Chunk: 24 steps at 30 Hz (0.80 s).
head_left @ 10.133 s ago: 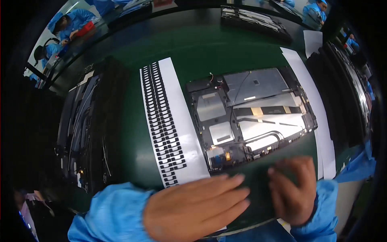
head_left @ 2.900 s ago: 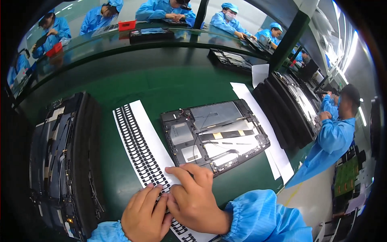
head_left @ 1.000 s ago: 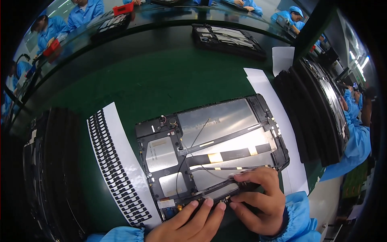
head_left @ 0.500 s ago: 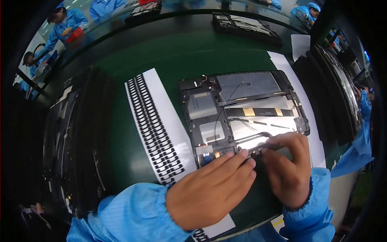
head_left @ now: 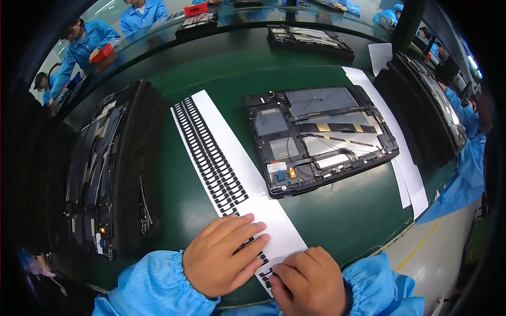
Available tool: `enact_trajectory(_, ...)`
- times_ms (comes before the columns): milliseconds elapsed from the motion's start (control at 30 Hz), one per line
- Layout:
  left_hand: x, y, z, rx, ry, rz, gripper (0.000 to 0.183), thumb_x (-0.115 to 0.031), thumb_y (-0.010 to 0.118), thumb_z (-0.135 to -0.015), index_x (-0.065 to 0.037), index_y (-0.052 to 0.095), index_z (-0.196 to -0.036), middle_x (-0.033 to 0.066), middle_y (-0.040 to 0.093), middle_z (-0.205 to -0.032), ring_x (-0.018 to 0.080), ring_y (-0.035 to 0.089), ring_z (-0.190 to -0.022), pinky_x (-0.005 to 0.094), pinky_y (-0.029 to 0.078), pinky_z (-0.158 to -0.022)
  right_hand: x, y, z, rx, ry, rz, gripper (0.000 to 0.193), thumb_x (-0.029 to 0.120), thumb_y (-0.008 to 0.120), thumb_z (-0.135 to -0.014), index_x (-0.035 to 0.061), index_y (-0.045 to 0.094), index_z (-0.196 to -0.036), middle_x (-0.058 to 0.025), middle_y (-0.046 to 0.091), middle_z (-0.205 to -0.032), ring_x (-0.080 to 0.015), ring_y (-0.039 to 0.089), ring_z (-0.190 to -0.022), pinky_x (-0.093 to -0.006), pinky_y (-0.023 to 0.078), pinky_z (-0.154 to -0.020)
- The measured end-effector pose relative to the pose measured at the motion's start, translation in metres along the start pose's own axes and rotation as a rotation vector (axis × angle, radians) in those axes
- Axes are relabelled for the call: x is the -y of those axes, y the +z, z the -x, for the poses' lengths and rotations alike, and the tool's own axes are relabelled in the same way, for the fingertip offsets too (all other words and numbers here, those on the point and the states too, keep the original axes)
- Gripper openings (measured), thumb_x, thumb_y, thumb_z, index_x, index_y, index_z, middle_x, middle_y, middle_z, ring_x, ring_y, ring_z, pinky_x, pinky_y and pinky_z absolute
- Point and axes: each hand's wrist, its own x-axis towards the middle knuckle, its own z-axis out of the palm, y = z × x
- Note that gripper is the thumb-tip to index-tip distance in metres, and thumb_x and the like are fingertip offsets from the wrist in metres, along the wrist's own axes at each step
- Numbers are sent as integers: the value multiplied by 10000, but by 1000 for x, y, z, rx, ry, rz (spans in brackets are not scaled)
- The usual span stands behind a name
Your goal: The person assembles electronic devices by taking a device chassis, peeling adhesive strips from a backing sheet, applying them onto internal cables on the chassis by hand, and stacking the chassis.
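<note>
My left hand point(head_left: 226, 255) lies with fingers stretched out over a white backing sheet point(head_left: 276, 221) carrying two rows of small black stickers point(head_left: 203, 147). At the sheet's near end my right hand point(head_left: 311, 279) is closed, thumb and forefinger pinching at one of the last black stickers point(head_left: 265, 276). Farther off on the right rests an opened device housing point(head_left: 321, 139), black and silver, with cables, a ribbon and a small orange part showing inside. Neither hand touches it. My fingers partly cover the lower stickers.
Stacks of similar housings in black foam stand at left point(head_left: 113, 168) and right point(head_left: 421, 110). Another housing point(head_left: 311, 41) sits at the back. White paper point(head_left: 400, 174) lies beside the right stack on the green table point(head_left: 342, 226). Co-workers in blue point(head_left: 87, 45) are beyond.
Both hands have left the near edge of the device housing and come down toward me onto the sticker sheet. The view has shifted slightly, and the housing now shows uncovered.
</note>
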Motion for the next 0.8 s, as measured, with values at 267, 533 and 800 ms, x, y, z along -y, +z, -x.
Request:
enact_trajectory(267, 1, -2, -3, 12, -2, 10, 343, -85, 645, -649, -17, 574, -978, 144, 543, -1027, 309, 525, -967, 395, 420, -821, -7, 9, -8, -18, -34, -113, 144, 42, 611, -589, 38, 481, -652, -98, 452, -658, -253, 441, -592, -350, 353, -549)
enact_trajectory(533, -6, -6, -6, 123, -14, -16, 350, -55, 599, -640, -35, 587, -989, 160, 543, -1038, 338, 519, -987, 433, 416, -829, -43, -51, -13, -125, 120, -404, 103, -4, 596, -625, 21, 528, -698, -117, 545, -815, -247, 509, -731, -324, 391, -680)
enact_trajectory(800, -28, -20, -78, -73, 149, -26, 294, 14, 568, -645, 0, 589, -938, 168, 553, -1010, 330, 539, -938, 411, 434, -808, -149, -128, -34, -335, 416, -441, 59, -43, 549, -664, 16, 545, -673, -114, 578, -889, -200, 532, -847, -280, 400, -774)
